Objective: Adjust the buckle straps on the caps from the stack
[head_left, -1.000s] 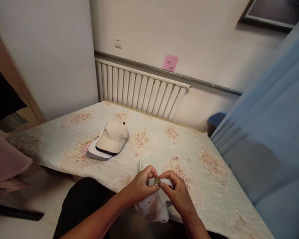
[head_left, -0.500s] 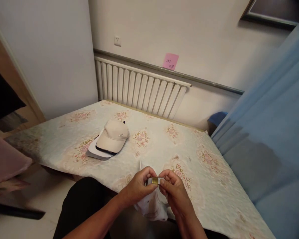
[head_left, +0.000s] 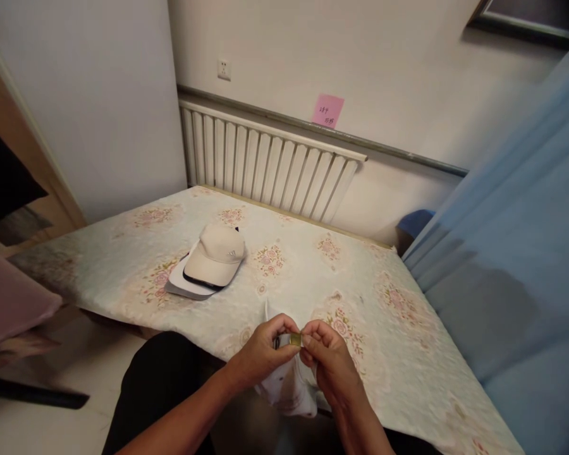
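Observation:
Over the near edge of the bed, both hands hold a white cap by its back strap. My left hand is closed, thumb and fingers pinching the strap beside a brass-coloured buckle. At the buckle's other side, my right hand is closed in a pinch on the strap end, fingertips nearly touching those of the left. The cap's body hangs below the hands, partly hidden by them. Farther left, a beige cap rests on top of white and grey caps, brims toward me.
A flowered sheet covers the bed. Behind it are a white radiator and a pink note on the wall. A blue curtain hangs at the right; a pink cushioned item is at the left.
The strap end seen between the buckle and my right fingers is now mostly covered by them. My hands have barely moved, and the view has tilted slightly. The stacked caps lie as before.

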{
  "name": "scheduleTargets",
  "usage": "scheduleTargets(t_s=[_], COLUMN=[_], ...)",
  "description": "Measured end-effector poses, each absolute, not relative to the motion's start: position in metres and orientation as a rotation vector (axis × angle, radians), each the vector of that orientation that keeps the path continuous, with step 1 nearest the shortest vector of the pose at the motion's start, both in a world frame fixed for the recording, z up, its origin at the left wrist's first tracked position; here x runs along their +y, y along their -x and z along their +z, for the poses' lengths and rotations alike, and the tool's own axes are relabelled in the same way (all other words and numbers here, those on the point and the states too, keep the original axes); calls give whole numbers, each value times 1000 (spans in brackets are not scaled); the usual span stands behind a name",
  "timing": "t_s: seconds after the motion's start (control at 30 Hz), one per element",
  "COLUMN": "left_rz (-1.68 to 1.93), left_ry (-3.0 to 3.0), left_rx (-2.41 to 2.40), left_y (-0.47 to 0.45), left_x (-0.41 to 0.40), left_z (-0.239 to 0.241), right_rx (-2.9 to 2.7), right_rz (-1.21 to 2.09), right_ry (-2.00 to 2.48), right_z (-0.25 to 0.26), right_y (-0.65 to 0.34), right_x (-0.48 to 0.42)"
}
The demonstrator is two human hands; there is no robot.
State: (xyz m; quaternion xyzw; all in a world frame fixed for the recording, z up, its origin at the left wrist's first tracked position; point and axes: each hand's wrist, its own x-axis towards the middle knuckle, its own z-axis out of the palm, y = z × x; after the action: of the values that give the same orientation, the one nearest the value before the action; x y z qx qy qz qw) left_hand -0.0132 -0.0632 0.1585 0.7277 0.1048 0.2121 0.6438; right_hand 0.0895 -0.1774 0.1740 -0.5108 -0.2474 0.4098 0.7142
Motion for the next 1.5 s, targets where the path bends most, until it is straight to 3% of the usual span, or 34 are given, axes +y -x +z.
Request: scheduleTargets(t_s=[1.5], left_rz=[472], left_ry=[-1536], left_rx=[152], left_y=[14], left_x=[-66], left_z=[151], right_rx=[-409], right_rz=[959], right_ry=[953], right_z=[173], right_y=[-87], right_x=[-177])
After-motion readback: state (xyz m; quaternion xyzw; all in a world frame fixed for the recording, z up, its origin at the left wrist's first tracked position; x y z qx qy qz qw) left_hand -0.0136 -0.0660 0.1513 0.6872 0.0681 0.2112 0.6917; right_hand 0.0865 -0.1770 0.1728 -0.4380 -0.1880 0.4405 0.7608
